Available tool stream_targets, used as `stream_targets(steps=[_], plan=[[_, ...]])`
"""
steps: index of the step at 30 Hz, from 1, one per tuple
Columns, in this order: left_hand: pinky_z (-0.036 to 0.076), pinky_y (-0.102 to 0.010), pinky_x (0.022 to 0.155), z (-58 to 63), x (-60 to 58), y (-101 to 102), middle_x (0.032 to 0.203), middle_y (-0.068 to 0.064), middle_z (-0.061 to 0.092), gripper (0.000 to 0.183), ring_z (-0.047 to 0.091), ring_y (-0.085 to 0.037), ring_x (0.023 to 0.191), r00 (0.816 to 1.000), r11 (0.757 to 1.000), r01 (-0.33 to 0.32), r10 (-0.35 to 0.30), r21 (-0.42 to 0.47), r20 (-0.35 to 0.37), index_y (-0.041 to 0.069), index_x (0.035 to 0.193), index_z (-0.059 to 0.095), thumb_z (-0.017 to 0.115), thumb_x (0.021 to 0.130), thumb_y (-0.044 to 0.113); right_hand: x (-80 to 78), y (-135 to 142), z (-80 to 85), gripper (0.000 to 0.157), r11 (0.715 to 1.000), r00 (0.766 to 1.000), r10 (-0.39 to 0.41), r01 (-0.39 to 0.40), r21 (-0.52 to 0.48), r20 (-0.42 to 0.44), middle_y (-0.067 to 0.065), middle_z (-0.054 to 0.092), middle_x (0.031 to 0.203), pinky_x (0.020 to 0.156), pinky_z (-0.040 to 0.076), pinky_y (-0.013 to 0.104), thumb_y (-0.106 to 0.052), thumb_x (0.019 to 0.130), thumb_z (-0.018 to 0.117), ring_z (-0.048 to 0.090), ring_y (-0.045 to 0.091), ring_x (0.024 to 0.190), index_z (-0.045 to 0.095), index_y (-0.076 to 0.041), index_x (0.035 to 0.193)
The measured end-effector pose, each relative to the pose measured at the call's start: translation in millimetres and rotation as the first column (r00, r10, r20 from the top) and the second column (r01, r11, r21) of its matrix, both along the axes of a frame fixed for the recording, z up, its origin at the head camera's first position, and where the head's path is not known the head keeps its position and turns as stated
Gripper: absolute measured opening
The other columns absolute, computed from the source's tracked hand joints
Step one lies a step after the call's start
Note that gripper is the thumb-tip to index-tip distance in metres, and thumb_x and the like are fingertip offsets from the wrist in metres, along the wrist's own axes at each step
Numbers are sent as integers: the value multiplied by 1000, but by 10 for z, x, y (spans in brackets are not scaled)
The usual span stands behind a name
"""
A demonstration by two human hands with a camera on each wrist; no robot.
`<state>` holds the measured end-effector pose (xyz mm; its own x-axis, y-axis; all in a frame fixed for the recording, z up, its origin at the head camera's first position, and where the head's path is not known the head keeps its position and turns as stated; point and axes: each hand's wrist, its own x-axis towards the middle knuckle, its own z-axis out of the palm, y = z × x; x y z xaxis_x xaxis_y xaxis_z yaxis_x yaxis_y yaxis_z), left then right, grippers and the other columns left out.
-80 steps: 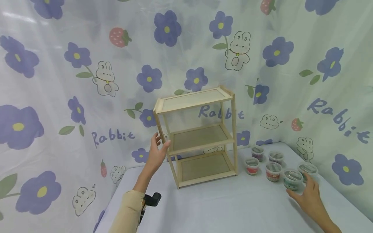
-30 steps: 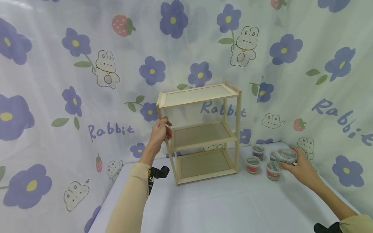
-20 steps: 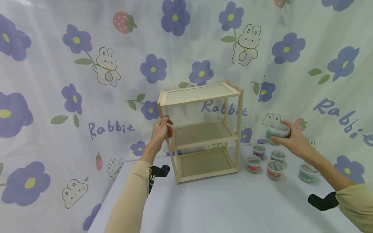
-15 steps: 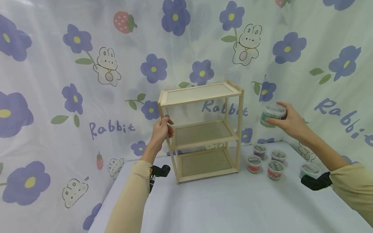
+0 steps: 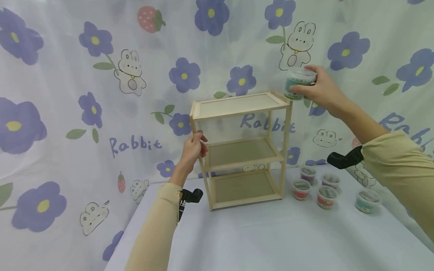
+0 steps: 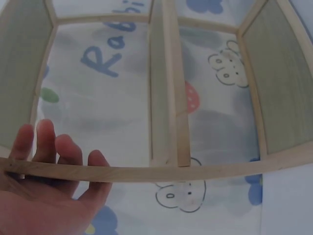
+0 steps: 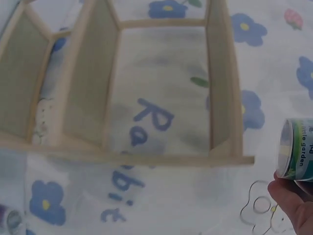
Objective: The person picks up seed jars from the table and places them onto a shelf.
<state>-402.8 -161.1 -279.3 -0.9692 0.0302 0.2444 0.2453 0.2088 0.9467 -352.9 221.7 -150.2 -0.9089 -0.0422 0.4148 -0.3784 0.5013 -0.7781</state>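
A light wooden three-tier shelf (image 5: 239,106) stands on the white table. My left hand (image 5: 192,149) grips its front left post, fingers (image 6: 69,152) wrapped behind the wood. High at the shelf's right end, my right hand (image 5: 323,89) holds a small clear-lidded plastic tub (image 5: 297,81) with a green label. Thumb and fingers pinch the tub by its sides, and it overlaps the top board's right corner in the head view. Printed words "little garden" show on the tub's label (image 7: 304,149) in the right wrist view.
To the right of the shelf stand several similar tubs: two red-labelled ones (image 5: 301,190), purple ones (image 5: 307,175) behind them, and a green one (image 5: 367,201) farther right. A patterned curtain (image 5: 142,124) hangs close behind the table.
My right hand has picked a green-labelled tub off the table and raised it up and left to the shelf's top. My left hand has moved onto the post and gripped it.
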Motion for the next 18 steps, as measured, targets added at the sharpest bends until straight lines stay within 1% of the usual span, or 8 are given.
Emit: stream_targets(steps=[2,3,5,6,8,13,15,18], plan=[[51,-45,72,14,1,1,66,-5,55,50,51,-21,58,1000,1000,2,-2,1,-3,1,104,59,38,104,46,-68,-135,106,93,1000,1000,9,-8,-23,19,20,23,154,101,44,29,-37,93,65,41,26,127,3,-15,159],[51,-46,72,19,0,3,66,-5,55,49,51,-21,59,1000,1000,3,-3,2,-6,2,102,59,38,103,46,-105,-205,147,93,999,999,18,-17,-34,31,20,21,156,107,42,33,-37,94,65,39,27,131,3,-16,160],[50,-47,73,26,5,8,66,-5,55,48,50,-21,58,1000,1000,1,-1,-3,-13,4,100,59,38,103,47,-178,-355,208,93,998,998,39,-37,-46,51,19,19,158,113,37,41,-36,94,65,36,29,135,1,-17,159],[50,-47,73,27,6,9,66,-4,55,48,50,-20,58,1000,1000,1,-2,-2,-18,4,99,59,38,103,47,-218,-433,227,94,998,997,51,-47,-52,60,19,20,158,113,36,43,-36,94,65,36,29,137,1,-17,159],[50,-47,72,22,12,11,65,-4,55,48,50,-21,57,1000,1000,4,-4,-7,-23,4,98,59,38,103,47,-296,-582,239,94,996,995,73,-70,-51,67,19,21,158,114,36,43,-36,94,65,36,30,138,0,-17,159],[48,-38,67,-9,18,7,66,-5,57,50,50,-21,55,1000,1000,6,-6,-18,-26,3,100,60,38,103,47,-476,-930,209,94,990,988,130,-126,-58,78,18,26,156,111,39,41,-35,94,66,41,28,137,1,-15,159],[47,-35,66,-17,17,5,66,-5,57,48,49,-22,55,1000,1000,3,-3,-18,-25,5,98,60,39,103,48,-537,-1062,198,94,990,987,136,-131,-56,84,17,28,155,109,41,39,-34,93,66,42,27,134,3,-14,159],[46,-34,68,-17,17,2,67,-5,57,47,49,-24,56,1000,1000,1,-1,-17,-25,8,96,60,39,103,48,-620,-1248,193,92,991,988,128,-124,-49,88,16,29,155,106,43,38,-34,93,66,43,26,131,4,-13,159]])
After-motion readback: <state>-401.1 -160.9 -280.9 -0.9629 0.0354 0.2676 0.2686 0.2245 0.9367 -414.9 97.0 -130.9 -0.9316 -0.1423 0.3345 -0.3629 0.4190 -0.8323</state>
